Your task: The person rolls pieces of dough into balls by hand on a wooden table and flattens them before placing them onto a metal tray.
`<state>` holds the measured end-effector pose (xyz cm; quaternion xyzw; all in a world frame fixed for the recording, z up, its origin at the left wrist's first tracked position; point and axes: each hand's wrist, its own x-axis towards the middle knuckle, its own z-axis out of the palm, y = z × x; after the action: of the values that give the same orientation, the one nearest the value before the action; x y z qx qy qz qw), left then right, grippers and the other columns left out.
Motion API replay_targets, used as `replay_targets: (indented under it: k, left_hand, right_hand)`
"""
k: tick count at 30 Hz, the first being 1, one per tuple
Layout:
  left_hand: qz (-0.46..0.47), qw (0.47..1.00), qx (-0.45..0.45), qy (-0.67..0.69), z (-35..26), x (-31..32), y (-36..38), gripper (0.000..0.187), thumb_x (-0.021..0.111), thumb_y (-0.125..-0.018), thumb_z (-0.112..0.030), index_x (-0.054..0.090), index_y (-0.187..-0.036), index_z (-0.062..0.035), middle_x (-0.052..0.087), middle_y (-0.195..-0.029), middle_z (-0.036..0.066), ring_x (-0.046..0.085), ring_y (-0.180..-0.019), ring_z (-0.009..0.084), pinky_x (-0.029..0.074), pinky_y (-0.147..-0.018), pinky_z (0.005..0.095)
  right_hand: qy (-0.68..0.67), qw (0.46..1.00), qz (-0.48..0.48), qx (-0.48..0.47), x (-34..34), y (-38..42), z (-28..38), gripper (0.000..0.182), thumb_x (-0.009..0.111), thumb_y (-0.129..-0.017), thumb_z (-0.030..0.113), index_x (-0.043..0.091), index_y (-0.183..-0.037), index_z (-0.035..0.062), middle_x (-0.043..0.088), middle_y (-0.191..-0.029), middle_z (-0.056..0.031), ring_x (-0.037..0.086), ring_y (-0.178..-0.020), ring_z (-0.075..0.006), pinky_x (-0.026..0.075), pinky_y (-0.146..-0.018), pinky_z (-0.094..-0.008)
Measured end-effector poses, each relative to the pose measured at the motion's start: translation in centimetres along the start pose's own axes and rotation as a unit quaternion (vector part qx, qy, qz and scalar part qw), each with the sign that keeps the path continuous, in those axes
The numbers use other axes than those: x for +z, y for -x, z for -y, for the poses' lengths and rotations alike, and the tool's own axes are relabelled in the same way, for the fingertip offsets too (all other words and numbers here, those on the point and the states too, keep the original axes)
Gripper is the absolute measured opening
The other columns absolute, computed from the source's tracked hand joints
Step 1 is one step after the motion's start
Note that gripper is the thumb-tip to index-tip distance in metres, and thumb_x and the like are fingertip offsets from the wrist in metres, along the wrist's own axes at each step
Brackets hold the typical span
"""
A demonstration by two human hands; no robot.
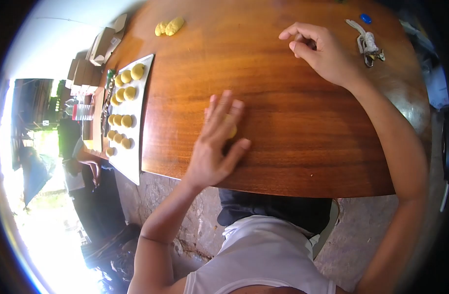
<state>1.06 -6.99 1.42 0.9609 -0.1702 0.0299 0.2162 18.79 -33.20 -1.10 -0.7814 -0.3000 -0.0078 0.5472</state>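
My left hand (214, 142) lies palm down over the wooden table (283, 137), its fingers stretched out. Under the fingers a small yellow dough ball (232, 128) shows in part; the hand covers the rest of it. My right hand (325, 54) hovers at the upper right with loosely bent fingers, the thumb apart from the index finger and nothing visible between them. On the left, a white tray (142, 108) carries rows of round yellow dough balls (130, 93). Two rough lumps of yellow dough (174, 26) rest near the table's far edge.
A white cord with metal pieces (369, 45) and a blue cap (365, 18) lie at the far right. Beyond the tray stand cardboard boxes (99, 46) and a jar with a red lid (82, 112). Another person's hand (95, 171) shows at the left.
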Motion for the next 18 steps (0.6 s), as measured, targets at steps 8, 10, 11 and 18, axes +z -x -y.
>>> replay_targets:
  k: [8, 10, 11, 18]
  left_hand:
    - [-0.081, 0.991, -0.087, -0.065, 6.8, 0.3, -9.0, 0.067, 0.041, -0.105, -0.047, 0.039, -0.151, 0.0010, 0.034, -0.158, 0.024, 0.022, -0.149, 0.0463, 0.011, -0.123, 0.0540]
    - [-0.060, 0.993, -0.005, -0.103, 4.5, 1.4, -11.4, 0.068, 0.039, -0.105, -0.047, 0.035, -0.153, 0.0011, 0.029, -0.161, 0.022, 0.017, -0.152, 0.0411, 0.011, -0.124, 0.0512]
    - [-0.045, 0.996, 0.027, -0.073, 3.1, 2.1, -11.5, 0.071, 0.041, -0.103, -0.049, 0.036, -0.153, 0.0013, 0.030, -0.161, 0.023, 0.016, -0.152, 0.0426, 0.014, -0.123, 0.0516]
    - [0.064, 0.990, 0.123, -0.020, -2.8, 1.1, -0.3, 0.098, 0.057, -0.091, -0.063, 0.026, -0.154, 0.0058, 0.024, -0.161, 0.028, 0.020, -0.150, 0.0472, 0.016, -0.123, 0.0534]
  right_hand:
    - [0.049, 0.999, -0.022, -0.009, 0.6, -0.5, 0.4, 0.018, 0.060, -0.096, 0.009, 0.068, -0.110, 0.0016, 0.064, -0.082, -0.0025, 0.056, -0.072, -0.0097, 0.047, -0.068, -0.0287]
    - [0.059, 0.997, -0.037, -0.018, 0.8, -0.7, 0.4, 0.017, 0.060, -0.096, 0.008, 0.068, -0.108, 0.0008, 0.065, -0.083, -0.0030, 0.056, -0.072, -0.0099, 0.048, -0.069, -0.0286]
    - [0.061, 0.997, -0.038, -0.020, 0.8, -0.6, 0.2, 0.017, 0.060, -0.096, 0.008, 0.068, -0.108, 0.0008, 0.065, -0.083, -0.0030, 0.056, -0.072, -0.0099, 0.048, -0.069, -0.0286]
    - [0.017, 1.000, 0.002, 0.007, -0.1, -0.1, 0.6, 0.019, 0.058, -0.097, 0.008, 0.066, -0.113, 0.0031, 0.057, -0.078, 0.0011, 0.053, -0.072, -0.0071, 0.045, -0.069, -0.0251]
